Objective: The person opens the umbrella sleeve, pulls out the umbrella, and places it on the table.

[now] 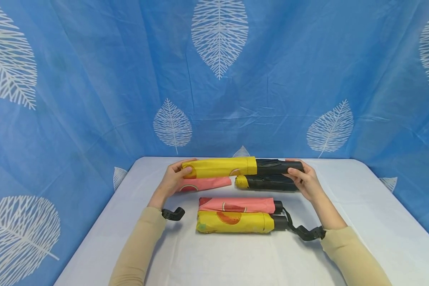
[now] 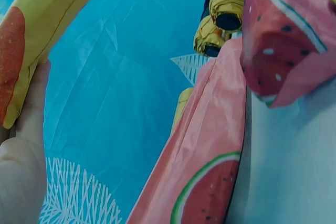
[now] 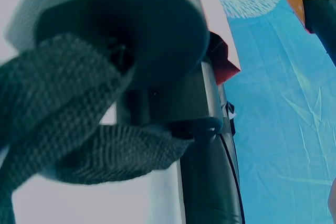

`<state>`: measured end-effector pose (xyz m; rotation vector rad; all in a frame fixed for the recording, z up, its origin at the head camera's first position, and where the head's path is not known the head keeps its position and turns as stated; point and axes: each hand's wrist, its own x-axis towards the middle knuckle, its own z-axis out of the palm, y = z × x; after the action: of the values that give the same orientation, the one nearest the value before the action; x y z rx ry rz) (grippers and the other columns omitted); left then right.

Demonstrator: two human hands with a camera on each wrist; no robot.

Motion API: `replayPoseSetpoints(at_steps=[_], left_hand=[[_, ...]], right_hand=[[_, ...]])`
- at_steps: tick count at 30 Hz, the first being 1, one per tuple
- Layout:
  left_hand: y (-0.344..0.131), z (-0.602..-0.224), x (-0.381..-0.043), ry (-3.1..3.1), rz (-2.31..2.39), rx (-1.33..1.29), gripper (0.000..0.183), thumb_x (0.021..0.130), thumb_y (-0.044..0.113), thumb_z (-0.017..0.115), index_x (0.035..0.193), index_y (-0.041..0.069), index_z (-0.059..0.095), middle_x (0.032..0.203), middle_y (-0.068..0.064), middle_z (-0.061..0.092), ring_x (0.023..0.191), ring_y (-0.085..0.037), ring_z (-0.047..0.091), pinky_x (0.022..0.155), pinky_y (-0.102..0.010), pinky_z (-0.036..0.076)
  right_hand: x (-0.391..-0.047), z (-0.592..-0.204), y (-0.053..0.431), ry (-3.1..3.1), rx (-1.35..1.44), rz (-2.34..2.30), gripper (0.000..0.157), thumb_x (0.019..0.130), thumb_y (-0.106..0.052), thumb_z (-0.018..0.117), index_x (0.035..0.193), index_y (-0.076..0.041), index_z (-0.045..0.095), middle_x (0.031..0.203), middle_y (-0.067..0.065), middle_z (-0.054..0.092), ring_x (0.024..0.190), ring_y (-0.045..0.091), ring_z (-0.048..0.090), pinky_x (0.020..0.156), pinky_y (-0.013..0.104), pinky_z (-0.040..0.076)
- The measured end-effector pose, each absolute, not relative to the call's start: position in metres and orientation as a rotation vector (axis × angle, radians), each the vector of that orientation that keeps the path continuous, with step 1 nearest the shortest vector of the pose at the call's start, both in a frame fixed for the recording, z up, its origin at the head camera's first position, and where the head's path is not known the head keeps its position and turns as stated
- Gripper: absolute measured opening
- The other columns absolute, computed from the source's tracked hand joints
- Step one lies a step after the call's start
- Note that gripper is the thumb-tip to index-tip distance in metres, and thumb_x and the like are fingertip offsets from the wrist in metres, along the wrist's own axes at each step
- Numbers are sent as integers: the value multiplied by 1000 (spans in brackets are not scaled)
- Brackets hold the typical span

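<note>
A folded umbrella is held level above the table's back part, with a yellow fruit-print sleeve (image 1: 218, 167) over its left portion. Black fabric (image 1: 269, 166) shows between the sleeve and the black handle (image 1: 294, 166). My left hand (image 1: 171, 178) grips the sleeve's left end, thumb in front. At the other end my right hand (image 1: 306, 180) holds the handle between thumb and fingers. Beneath it lie a flat-looking pink watermelon-print sleeve (image 1: 207, 183) and a black folded umbrella (image 1: 271, 183) with a yellow end. In the left wrist view, two yellow bundled ends (image 2: 228, 3) appear.
Nearer me, a pink-sleeved umbrella (image 1: 243, 205) and a yellow-sleeved umbrella (image 1: 236, 222) lie side by side, handles to the right. A woven black strap (image 3: 121, 156) hangs by their handles. Everything sits on a white-covered table (image 1: 236, 258) before a blue leaf-print curtain (image 1: 271, 79).
</note>
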<state>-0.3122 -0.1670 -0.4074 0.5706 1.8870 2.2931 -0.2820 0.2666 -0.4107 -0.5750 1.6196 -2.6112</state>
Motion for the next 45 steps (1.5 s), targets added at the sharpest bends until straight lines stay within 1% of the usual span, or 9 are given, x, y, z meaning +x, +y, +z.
replayPoseSetpoints(at_steps=[7,14,20,22,30,36,40,42,45], left_hand=[[-176,-408,-311,1995,2232,573,47,94,15,60,134,-7,47,121,-12,57,102,-23,58,85,-30,51],[-184,-407,-308,1985,2251,558,47,95,14,59,134,-7,47,122,-9,57,102,-20,58,86,-29,50],[-193,-411,-308,1982,2258,494,42,94,15,59,132,-1,53,123,-10,56,105,-23,56,88,-30,49],[-196,-412,-307,1967,2270,480,40,94,15,60,131,-1,54,123,-11,56,105,-23,56,88,-30,49],[-205,-416,-305,1891,2330,465,38,95,10,57,131,-2,54,121,-7,57,103,-21,56,87,-29,49],[-211,-423,-303,1890,2347,433,43,98,6,51,135,-12,42,121,-5,56,101,-18,56,86,-26,49],[-218,-427,-301,1913,2336,402,45,99,5,48,137,-15,36,121,-4,54,102,-16,56,87,-26,49],[-220,-429,-299,1923,2338,386,45,98,5,49,136,-15,37,121,-4,54,102,-16,56,88,-26,48],[-224,-432,-297,1953,2330,372,45,97,8,52,135,-14,41,122,-5,54,103,-17,55,89,-25,47]], right_hand=[[-279,-412,274,1570,-605,-2625,36,95,11,39,114,-7,65,107,6,64,91,17,67,45,21,23],[-278,-416,283,1575,-616,-2638,36,95,11,40,114,-6,64,109,6,63,91,17,67,48,20,30],[-275,-417,291,1622,-601,-2640,36,95,12,39,113,-6,64,108,6,62,89,16,67,52,18,39],[-274,-418,295,1641,-597,-2639,35,95,11,40,112,-6,65,108,6,61,89,16,67,51,18,39],[-271,-419,306,1600,-595,-2641,34,95,12,39,114,-4,63,111,8,61,92,18,67,47,19,33],[-268,-422,314,1597,-580,-2645,34,95,13,40,113,-4,63,108,9,63,93,19,67,47,23,26],[-266,-423,320,1621,-554,-2648,35,95,12,40,112,-5,65,105,8,65,91,19,67,45,19,28],[-265,-424,322,1621,-558,-2656,35,95,13,40,112,-4,65,105,8,65,91,19,67,46,17,34],[-264,-426,326,1609,-567,-2665,34,94,13,41,114,-3,64,106,9,65,92,19,67,46,17,33]])
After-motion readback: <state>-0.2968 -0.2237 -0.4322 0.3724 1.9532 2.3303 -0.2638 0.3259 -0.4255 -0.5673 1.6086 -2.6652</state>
